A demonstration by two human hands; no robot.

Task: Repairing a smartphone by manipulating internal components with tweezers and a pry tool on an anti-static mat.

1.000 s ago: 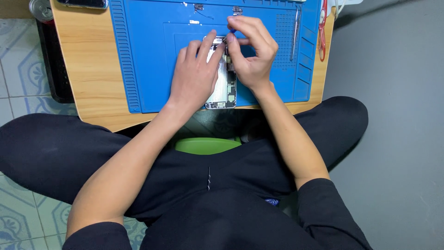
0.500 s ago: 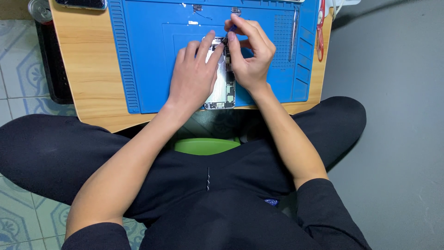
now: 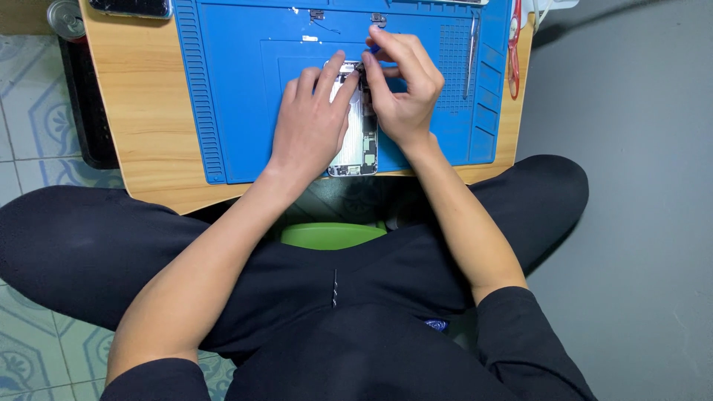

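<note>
An opened phone (image 3: 357, 141) lies lengthwise on a blue work mat (image 3: 238, 96), its silver inside and circuit parts showing. My left hand (image 3: 308, 126) lies flat over the phone's left side, fingers spread toward its top end. My right hand (image 3: 401, 85) is pinched over the phone's top right corner around a small tool with a blue tip (image 3: 374, 48); most of the tool is hidden by the fingers.
The mat covers a low wooden table (image 3: 141, 126). Tweezers (image 3: 469, 56) and a red-handled tool (image 3: 514, 44) lie at the mat's right side, small parts (image 3: 317, 15) near its far edge. A dark phone (image 3: 132, 7) and a can (image 3: 65, 16) sit far left. A green stool (image 3: 330, 235) shows between my legs.
Both hands stay on the phone with only slight finger shifts. The view has tilted a little.
</note>
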